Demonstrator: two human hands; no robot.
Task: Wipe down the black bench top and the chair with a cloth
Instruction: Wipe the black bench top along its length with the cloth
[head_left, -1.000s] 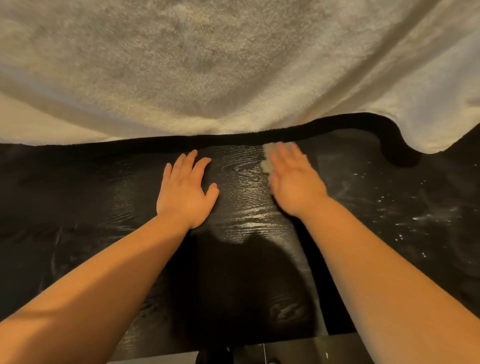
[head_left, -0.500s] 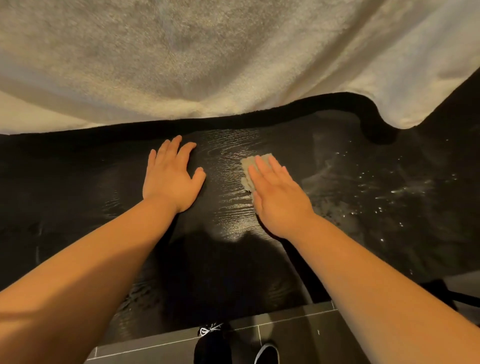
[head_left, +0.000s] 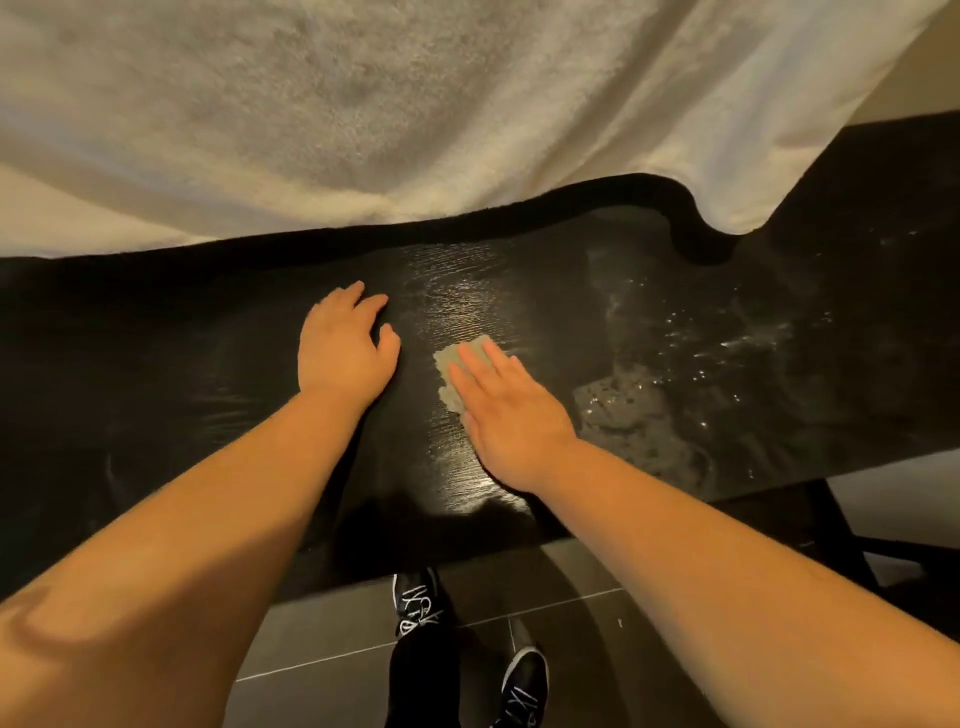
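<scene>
Your right hand (head_left: 511, 415) is flat, fingers straight and close together, pressing the cloth (head_left: 451, 375) onto the counter (head_left: 156, 374). Nothing is gripped, it is all palm weight. The cloth is a small pale wad, mostly hidden under those fingers and peeping out on their left and far side.

Just left of it, not touching the cloth, your left hand (head_left: 345, 353) rests on the counter with fingertips lightly bent. It holds nothing and looks like a brace.

Now the relation that matters. The counter runs long from left to right, and the smeared patch (head_left: 634, 415), greyish and dotted with bright specks, lies to the right of your right hand and reaches toward the far right end. The surface under and between your hands shines clean along the grain. So the work, by my reading, lies rightward, and the cloth hand is the nearer one, so a sweep along the long axis should meet it.

Farther out, a white fleecy cover (head_left: 415, 104) hangs over the far edge. Near you, the shoes (head_left: 418, 605) stand on the tiled floor (head_left: 322, 634).
</scene>
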